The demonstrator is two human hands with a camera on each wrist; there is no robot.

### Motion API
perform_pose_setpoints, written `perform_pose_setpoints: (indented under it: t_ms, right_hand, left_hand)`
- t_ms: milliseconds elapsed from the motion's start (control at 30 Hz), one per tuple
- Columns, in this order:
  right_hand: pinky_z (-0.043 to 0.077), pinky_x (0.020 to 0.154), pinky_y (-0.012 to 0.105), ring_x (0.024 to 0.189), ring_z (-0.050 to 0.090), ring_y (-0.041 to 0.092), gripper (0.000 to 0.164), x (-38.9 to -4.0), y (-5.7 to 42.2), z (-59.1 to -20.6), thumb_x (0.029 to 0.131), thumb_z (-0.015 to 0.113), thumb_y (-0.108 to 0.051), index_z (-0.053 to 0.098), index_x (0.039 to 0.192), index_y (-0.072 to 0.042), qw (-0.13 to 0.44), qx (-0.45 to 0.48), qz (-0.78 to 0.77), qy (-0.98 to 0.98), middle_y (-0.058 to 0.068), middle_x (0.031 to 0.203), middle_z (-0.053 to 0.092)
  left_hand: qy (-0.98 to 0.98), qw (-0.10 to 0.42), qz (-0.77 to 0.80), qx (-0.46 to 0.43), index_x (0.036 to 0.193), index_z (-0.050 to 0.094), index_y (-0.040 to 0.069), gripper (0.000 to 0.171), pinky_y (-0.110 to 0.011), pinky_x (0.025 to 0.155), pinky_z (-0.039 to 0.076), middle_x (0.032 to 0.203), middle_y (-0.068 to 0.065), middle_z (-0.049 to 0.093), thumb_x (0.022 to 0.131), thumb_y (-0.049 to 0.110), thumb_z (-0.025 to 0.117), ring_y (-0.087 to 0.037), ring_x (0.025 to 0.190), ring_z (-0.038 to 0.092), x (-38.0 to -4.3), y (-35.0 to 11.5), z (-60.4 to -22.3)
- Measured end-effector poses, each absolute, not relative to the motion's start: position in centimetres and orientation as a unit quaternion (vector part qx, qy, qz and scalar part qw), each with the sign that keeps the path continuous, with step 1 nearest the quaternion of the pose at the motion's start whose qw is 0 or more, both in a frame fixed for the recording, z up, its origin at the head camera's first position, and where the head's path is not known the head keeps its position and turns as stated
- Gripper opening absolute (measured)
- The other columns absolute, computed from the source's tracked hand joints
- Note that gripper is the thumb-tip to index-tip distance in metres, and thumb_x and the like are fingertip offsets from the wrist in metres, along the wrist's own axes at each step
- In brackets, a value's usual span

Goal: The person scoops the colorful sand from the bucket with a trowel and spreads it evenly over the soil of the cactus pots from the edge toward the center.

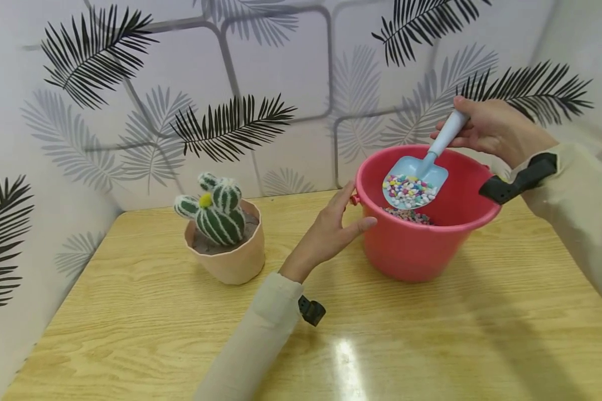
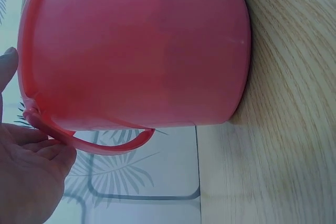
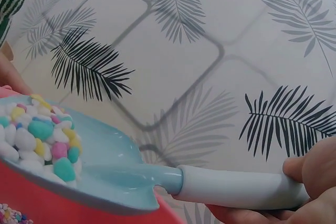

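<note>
My right hand (image 1: 496, 129) grips the pale handle of a light-blue toy shovel (image 1: 451, 131) above a red bucket (image 1: 416, 253). The shovel's scoop carries a heap of small multicoloured pebbles (image 3: 44, 137), mostly white with teal, yellow and pink. More pebbles (image 1: 408, 216) lie at the bottom of the bucket. At the bucket's left rim, my left hand (image 1: 328, 231) has its thumb and fingers spread. Its fingertips touch the red bucket handle (image 2: 121, 146), which hangs down at the side, and do not wrap round it.
A potted toy cactus (image 1: 221, 223) in a peach pot (image 1: 236, 262) stands left of the bucket on the wooden table (image 1: 145, 323). Behind the table rises a wall (image 1: 281, 61) with a leaf pattern.
</note>
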State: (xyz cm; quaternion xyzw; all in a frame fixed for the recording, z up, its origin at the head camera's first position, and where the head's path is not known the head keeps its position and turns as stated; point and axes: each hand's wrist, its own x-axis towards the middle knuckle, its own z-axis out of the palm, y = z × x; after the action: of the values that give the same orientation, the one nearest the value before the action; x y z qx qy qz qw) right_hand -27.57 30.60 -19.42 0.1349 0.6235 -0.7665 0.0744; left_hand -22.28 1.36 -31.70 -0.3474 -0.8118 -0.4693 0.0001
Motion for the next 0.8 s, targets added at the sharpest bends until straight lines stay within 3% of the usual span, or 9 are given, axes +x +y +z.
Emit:
perform_pose_setpoints:
  t_ms: [367, 567, 800]
  right_hand:
    - [0.059, 0.068, 0.038, 0.075, 0.070, 0.026, 0.028, -27.8, 29.0, -18.7, 0.090, 0.059, -0.036, 0.047, 0.104, -0.015, 0.111, 0.139, -0.790, 0.586, 0.011, 0.079, 0.067]
    - [0.058, 0.077, 0.041, 0.079, 0.069, 0.028, 0.028, -28.3, 28.1, -19.1, 0.088, 0.063, -0.035, 0.050, 0.102, -0.014, 0.109, 0.163, -0.810, 0.553, 0.012, 0.082, 0.067]
    - [0.058, 0.071, 0.038, 0.074, 0.069, 0.023, 0.036, -28.7, 26.8, -19.2, 0.088, 0.063, -0.035, 0.048, 0.112, -0.015, 0.077, 0.163, -0.800, 0.573, 0.010, 0.079, 0.067]
  left_hand:
    - [-0.831, -0.015, -0.453, -0.323, 0.147, 0.033, 0.016, 0.064, -0.043, 0.111, 0.034, 0.143, -0.003, 0.041, 0.093, 0.034, 0.061, -0.019, 0.136, 0.035, -21.8, 0.0, -31.9]
    - [-0.835, -0.012, -0.455, -0.309, 0.143, 0.038, 0.008, 0.059, -0.037, 0.110, 0.036, 0.145, -0.007, 0.042, 0.094, 0.031, 0.061, -0.025, 0.135, 0.039, -21.4, -1.3, -31.9]
    - [-0.843, 0.030, -0.444, -0.302, 0.136, 0.045, 0.004, 0.049, -0.039, 0.103, 0.044, 0.137, -0.011, 0.048, 0.094, 0.024, 0.061, -0.027, 0.124, 0.048, -20.8, -3.2, -31.9]
